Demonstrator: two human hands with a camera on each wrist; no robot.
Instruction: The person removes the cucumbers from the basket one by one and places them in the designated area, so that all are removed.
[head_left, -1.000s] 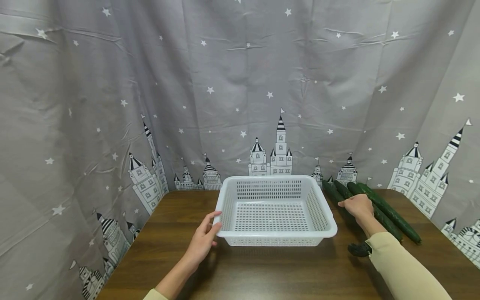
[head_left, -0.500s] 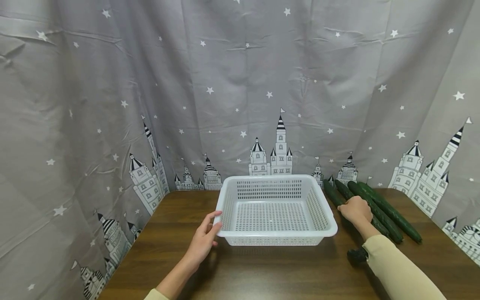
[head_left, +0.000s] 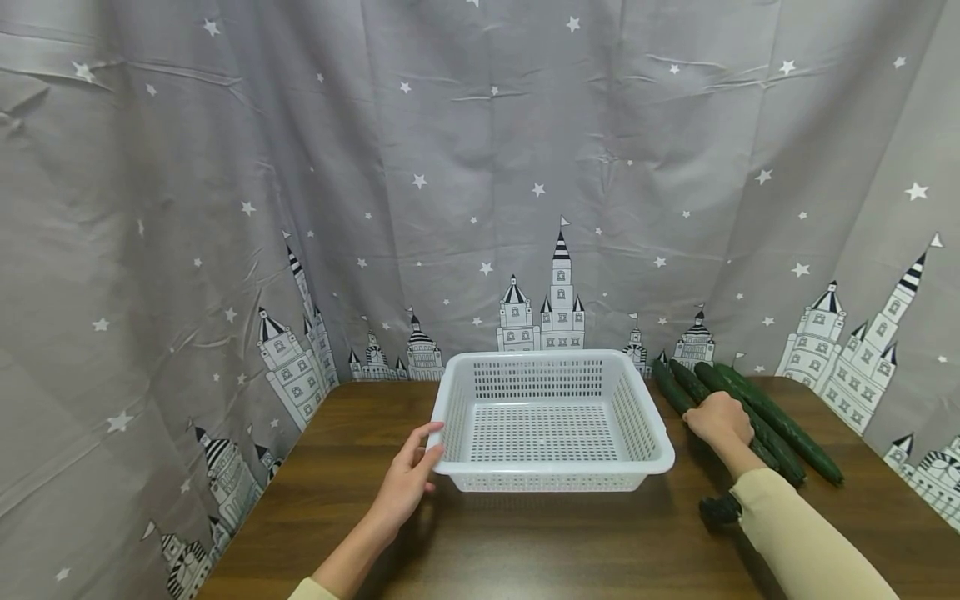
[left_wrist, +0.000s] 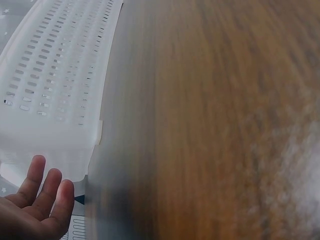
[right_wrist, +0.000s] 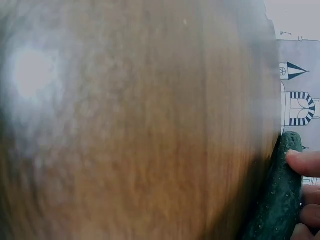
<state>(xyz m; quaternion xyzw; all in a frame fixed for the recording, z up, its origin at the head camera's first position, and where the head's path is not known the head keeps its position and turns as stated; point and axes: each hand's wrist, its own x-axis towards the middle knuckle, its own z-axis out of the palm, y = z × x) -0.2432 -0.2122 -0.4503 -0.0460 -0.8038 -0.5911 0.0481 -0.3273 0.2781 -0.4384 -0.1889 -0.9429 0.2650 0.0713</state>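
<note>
- The right hand (head_left: 720,419) is curling its fingers (right_wrist: 305,162) around a cucumber (right_wrist: 280,200), the one nearest the basket among four lying side by side on the table (head_left: 525,542).
- The left hand (head_left: 405,483) is resting relaxed fingers against the white basket (head_left: 442,400) at its left rim, steadying it.
- Judged step: gripping the cucumber; the next move calls for lifting it clear over the basket's right wall.

Left hand (head_left: 406,481) open; right hand (head_left: 720,418) curled, gripping
</note>
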